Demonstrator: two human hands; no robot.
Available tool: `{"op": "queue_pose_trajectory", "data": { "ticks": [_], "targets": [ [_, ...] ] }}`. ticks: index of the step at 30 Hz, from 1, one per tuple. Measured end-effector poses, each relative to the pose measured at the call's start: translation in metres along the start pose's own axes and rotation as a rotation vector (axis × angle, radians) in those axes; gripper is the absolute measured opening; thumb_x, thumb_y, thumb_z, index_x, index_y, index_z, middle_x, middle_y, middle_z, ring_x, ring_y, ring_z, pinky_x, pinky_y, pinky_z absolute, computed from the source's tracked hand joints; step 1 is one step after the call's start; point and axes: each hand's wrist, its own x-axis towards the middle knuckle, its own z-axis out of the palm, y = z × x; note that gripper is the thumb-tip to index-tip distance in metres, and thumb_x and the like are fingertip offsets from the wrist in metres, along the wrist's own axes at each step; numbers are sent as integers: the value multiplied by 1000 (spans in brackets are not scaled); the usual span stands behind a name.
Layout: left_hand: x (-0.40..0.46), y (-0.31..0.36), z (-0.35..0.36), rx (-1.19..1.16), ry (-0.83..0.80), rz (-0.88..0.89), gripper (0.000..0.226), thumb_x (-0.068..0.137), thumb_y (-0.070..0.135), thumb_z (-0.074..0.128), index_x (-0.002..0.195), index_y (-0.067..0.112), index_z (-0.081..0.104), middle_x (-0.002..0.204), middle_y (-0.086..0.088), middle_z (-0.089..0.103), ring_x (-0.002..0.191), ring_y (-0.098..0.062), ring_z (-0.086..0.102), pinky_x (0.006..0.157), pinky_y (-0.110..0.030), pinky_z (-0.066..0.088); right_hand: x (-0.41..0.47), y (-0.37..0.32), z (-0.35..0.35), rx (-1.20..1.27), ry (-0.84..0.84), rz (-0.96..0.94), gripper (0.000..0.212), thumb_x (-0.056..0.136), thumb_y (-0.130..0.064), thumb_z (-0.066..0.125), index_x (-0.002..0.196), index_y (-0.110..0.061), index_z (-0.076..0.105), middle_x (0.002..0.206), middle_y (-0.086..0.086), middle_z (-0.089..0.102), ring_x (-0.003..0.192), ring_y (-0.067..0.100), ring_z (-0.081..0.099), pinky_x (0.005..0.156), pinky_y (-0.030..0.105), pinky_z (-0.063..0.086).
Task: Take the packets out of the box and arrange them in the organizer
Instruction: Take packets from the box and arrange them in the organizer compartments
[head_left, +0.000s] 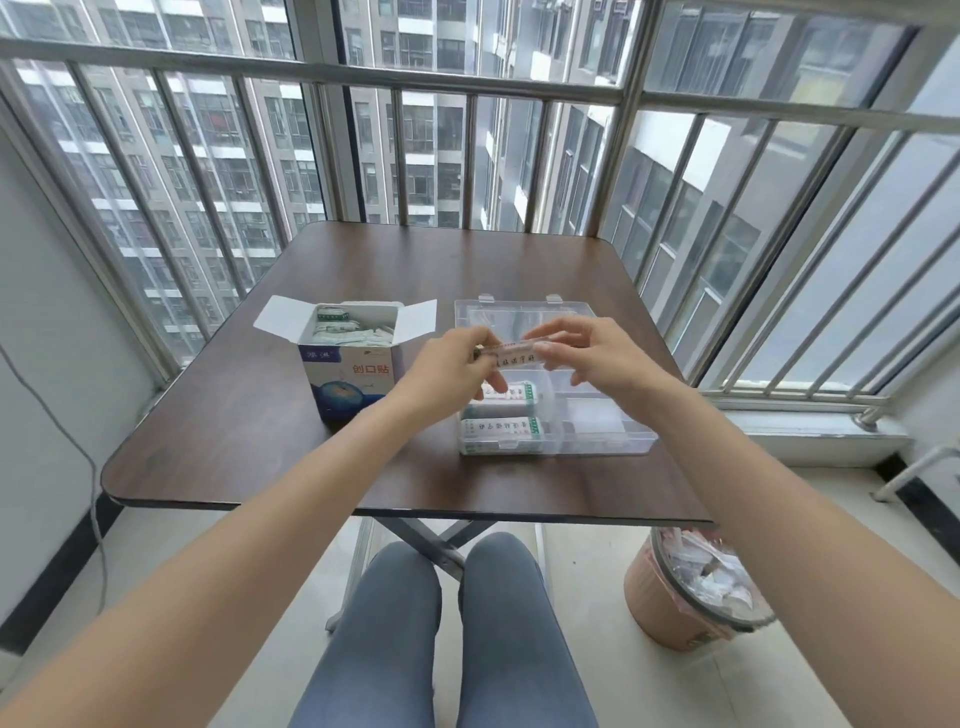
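A white and blue cardboard box (353, 382) stands open on the table, with several packets (348, 328) inside. To its right lies a clear plastic organizer (597, 431) with its lid open. Packets (501, 435) fill its near-left compartment, and more sit in the compartment behind. Above the organizer, my left hand (452, 364) and my right hand (587, 358) pinch the two ends of a small stack of packets (514, 354), held level between them.
The dark brown folding table (260, 441) stands against a railed window. A lined waste bin (696, 592) with wrappers stands on the floor at the right. My knees are under the table's near edge. A cable hangs down the left wall.
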Motion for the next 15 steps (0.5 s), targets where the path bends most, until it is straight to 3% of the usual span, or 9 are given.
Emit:
{"op": "queue_pose_trajectory", "data": {
  "ticks": [4, 10, 15],
  "targets": [
    [2, -2, -2, 119, 10, 5, 11, 94, 16, 53, 99, 15, 63, 84, 0, 66, 66, -13, 58, 53, -15, 39, 5, 4, 12, -14, 129, -38, 9, 85, -5, 66, 92, -1, 68, 67, 0, 61, 52, -3, 53, 51, 8, 38],
    [2, -4, -1, 370, 5, -5, 18, 91, 17, 58, 105, 15, 69, 108, -6, 65, 100, -24, 57, 84, -37, 48, 11, 13, 26, -315, 128, -7, 2, 82, -14, 71, 83, -13, 70, 75, 1, 68, 71, 8, 62, 65, 20, 42],
    [6, -2, 2, 573, -73, -32, 23, 89, 11, 58, 106, 17, 71, 111, -7, 58, 103, -28, 57, 70, -33, 42, 15, 17, 29, -511, 136, 5, 7, 80, -19, 73, 86, -15, 72, 86, 4, 70, 86, 16, 64, 81, 32, 52]
  ]
}}
